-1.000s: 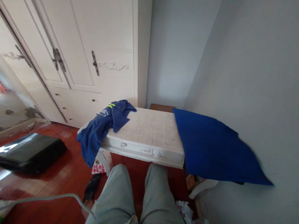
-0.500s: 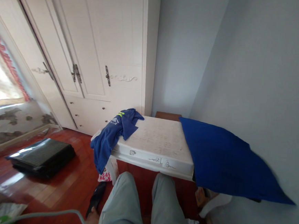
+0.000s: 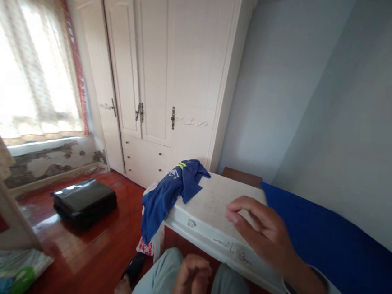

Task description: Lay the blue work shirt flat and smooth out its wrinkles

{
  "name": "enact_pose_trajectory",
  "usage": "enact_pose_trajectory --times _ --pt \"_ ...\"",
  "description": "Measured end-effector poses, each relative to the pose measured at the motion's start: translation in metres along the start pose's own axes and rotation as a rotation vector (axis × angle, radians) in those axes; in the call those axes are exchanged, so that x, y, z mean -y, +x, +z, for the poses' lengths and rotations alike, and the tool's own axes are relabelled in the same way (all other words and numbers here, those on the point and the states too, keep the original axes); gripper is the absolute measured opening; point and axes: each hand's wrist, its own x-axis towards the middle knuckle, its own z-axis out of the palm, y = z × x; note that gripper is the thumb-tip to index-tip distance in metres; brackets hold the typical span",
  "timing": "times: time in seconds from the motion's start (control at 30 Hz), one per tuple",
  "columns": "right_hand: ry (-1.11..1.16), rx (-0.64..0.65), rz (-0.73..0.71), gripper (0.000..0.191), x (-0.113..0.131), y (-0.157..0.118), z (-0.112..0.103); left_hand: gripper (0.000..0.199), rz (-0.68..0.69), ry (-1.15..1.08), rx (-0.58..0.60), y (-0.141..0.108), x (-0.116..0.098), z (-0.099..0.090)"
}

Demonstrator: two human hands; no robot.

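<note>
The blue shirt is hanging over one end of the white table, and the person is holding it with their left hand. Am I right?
Not quite: the left hand isn't holding the shirt. The head view shows that hand apart from it, near the knees. The shirt does hang over one end of the table.

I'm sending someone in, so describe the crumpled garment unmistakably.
Find the white wardrobe, then the white table near it. Over the table's left end drapes a crumpled blue garment; white lettering and a yellow-green mark set it apart from the plain blue cloth at right.
</note>
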Motion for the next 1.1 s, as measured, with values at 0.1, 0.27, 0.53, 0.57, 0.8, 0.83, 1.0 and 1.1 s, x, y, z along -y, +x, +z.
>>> enact_pose_trajectory --times 0.1,0.27,0.53,0.57,0.8,0.83,1.0,1.1 --pt "0.099 0.132 0.233 0.036 -0.059 0.024 0.025 0.032 -0.201 -0.004 -0.104 0.014 0.029 0.035" --pt "0.216 0.278 0.528 0.041 -0.152 0.009 0.03 0.024 -0.023 0.371 -0.007 0.117 0.061 0.091" --pt "0.281 0.257 0.799 0.056 -0.215 -0.044 -0.022 0.061 0.09 1.532 0.242 0.3 0.063 0.081" --pt "0.288 0.23 0.825 0.058 -0.22 -0.047 -0.025 0.061 0.103 1.606 0.295 0.309 0.066 0.077" --pt "0.293 0.152 0.9 0.063 -0.228 -0.046 -0.034 0.035 0.176 1.657 0.483 0.33 0.057 0.078" --pt "0.297 0.152 0.901 0.062 -0.226 -0.042 -0.034 0.037 0.22 1.621 0.471 0.332 0.047 0.082" --pt "0.354 0.138 0.901 0.059 -0.21 -0.009 -0.03 0.039 0.548 1.177 0.304 0.335 -0.032 0.111" --pt "0.396 0.07 0.862 0.059 -0.203 0.015 -0.019 0.033 0.631 0.88 0.283 0.334 -0.084 0.129"
